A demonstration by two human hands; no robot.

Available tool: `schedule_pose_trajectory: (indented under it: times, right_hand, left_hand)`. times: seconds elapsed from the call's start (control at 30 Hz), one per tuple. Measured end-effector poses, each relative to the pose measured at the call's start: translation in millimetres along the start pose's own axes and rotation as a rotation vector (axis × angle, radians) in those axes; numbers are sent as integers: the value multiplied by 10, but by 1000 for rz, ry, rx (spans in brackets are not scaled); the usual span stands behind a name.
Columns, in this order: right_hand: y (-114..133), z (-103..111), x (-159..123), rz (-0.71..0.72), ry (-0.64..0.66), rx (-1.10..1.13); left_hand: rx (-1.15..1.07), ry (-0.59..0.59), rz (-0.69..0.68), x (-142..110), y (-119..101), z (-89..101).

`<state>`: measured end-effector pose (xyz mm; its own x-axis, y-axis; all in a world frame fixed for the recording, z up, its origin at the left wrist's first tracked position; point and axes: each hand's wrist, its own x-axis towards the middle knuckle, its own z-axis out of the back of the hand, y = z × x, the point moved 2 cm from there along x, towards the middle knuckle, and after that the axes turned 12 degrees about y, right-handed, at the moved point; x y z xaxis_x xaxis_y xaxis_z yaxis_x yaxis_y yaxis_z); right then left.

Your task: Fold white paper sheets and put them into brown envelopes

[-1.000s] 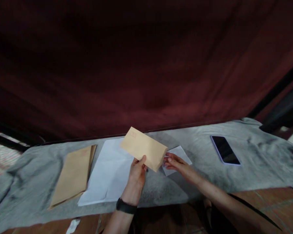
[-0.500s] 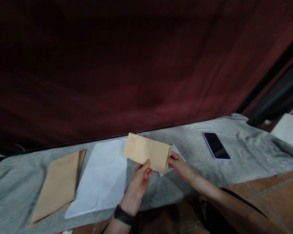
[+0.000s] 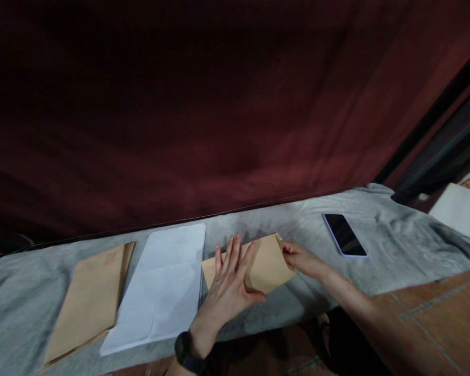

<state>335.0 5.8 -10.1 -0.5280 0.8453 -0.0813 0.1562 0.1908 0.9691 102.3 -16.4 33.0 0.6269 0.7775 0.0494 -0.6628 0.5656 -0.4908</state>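
Observation:
A brown paper envelope (image 3: 269,265) lies in front of me on the grey cloth, its flap end to the right. My left hand (image 3: 229,290), with a dark band on the wrist, rests flat across the envelope's left part, fingers spread. At the right end, my right hand (image 3: 300,258) has its fingers closed on the envelope's edge; the fingertips are partly hidden there. Left of my hands is a stack of white paper sheets (image 3: 162,284) with a crease across it. Beyond that lies a pile of brown envelopes (image 3: 88,300).
A phone in a lilac case (image 3: 344,235) lies to the right, on the grey cloth (image 3: 399,245) covering the long surface. A dark red curtain (image 3: 219,115) hangs behind. Tiled floor (image 3: 446,308) shows in front, and a white flat object (image 3: 460,211) stands at far right.
The envelope has come down onto the cloth and turned. My left hand has gone from pinching its lower edge to lying flat on top. The white paper behind the envelope is out of sight.

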Motion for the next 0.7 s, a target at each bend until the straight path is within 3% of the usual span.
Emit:
schedule_pose_trajectory:
  times: [0.13, 0.3, 0.4, 0.5, 0.7]
  right_hand:
    - [-17, 19, -6, 15, 52, -18]
    - [38, 63, -34, 19, 64, -30]
    - [76, 73, -54, 16, 81, -58]
    - [93, 95, -63, 19, 75, -107]
    - [-23, 166, -44, -19, -28, -83]
  left_hand:
    - [98, 206, 37, 0, 94, -144]
    - [18, 267, 52, 71, 222, -168]
    - [51, 239, 15, 114, 237, -194]
    - [155, 133, 12, 128, 197, -230]
    - [330, -10, 7, 123, 80, -236]
